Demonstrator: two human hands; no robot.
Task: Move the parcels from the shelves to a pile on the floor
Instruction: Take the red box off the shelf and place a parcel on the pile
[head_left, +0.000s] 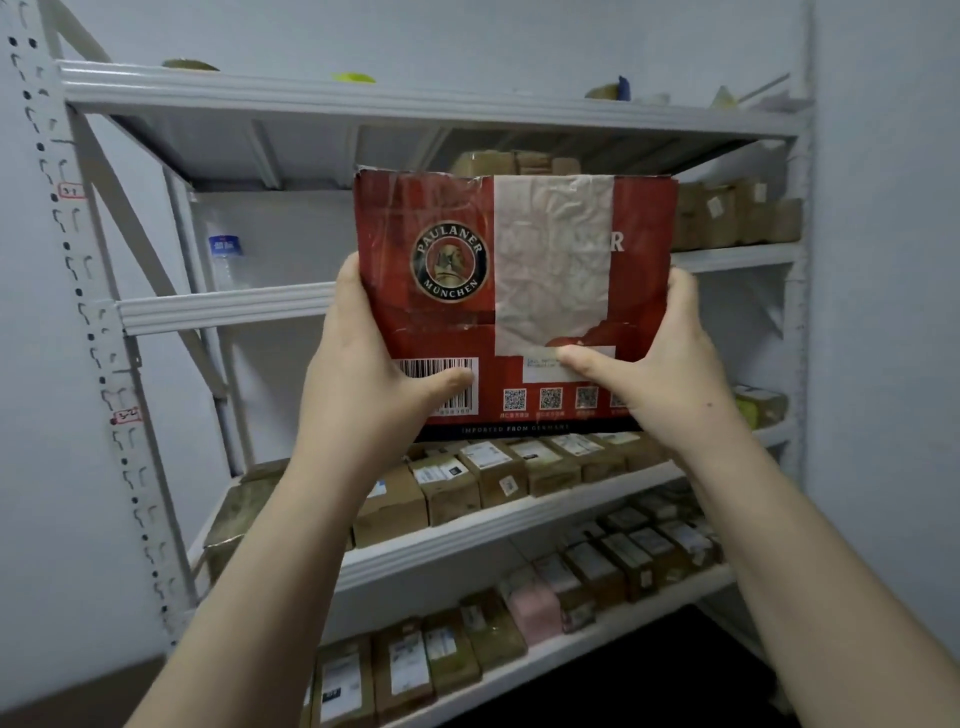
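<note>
Clamped between left hand (363, 374) and right hand (657, 374), thumbs on its front: red Paulaner carton (644, 223), held before the shelving (223, 307). Still shelved: rows of brown parcels (449, 491). Pile unseen.

The red Paulaner München carton (447, 208), patched with wide crinkled tape, is held upright, clear of the shelves (218, 307), with the left hand (363, 374) and right hand (660, 374) gripping its sides. Small brown labelled parcels (493, 470) line the lower shelves' front edges.
</note>
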